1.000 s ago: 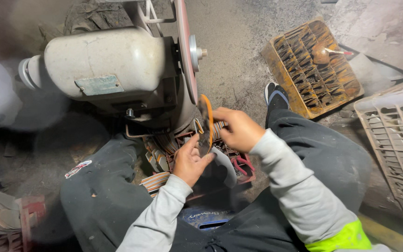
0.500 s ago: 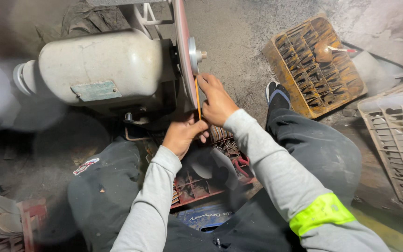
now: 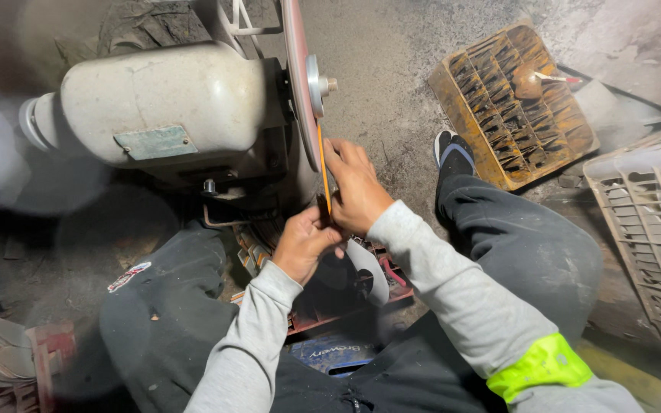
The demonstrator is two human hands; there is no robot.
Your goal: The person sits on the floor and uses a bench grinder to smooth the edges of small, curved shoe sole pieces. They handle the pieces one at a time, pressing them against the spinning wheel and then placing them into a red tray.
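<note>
Both hands meet at the centre of the frame, closed together on a thin, flat orange metal blade (image 3: 323, 172) that stands on edge and runs up toward the wheel. The left hand (image 3: 305, 243) pinches the blade's lower end from below, fingers curled tight around it, while the right hand (image 3: 355, 187) lies along its right side, fingers stretched forward and pressing the strip against the rim of the large reddish grinding disc (image 3: 297, 73) that rises to the top centre. A silver hub and bolt (image 3: 320, 84) sit at the disc's middle. To the left of the disc, filling the upper left, lies the bulky, dusty cream-coloured motor housing (image 3: 170, 107) with a small greenish plate on its side. Both arms wear grey sleeves, the right one with a bright yellow-green band (image 3: 541, 365) at the lower right. Below the hands a red tray of metal parts (image 3: 330, 298) sits between the person's dark trouser legs. On the concrete floor at the upper right rests a rusty yellow slotted crate (image 3: 518, 107), and a pale plastic lattice crate (image 3: 652, 222) stands at the right edge.
</note>
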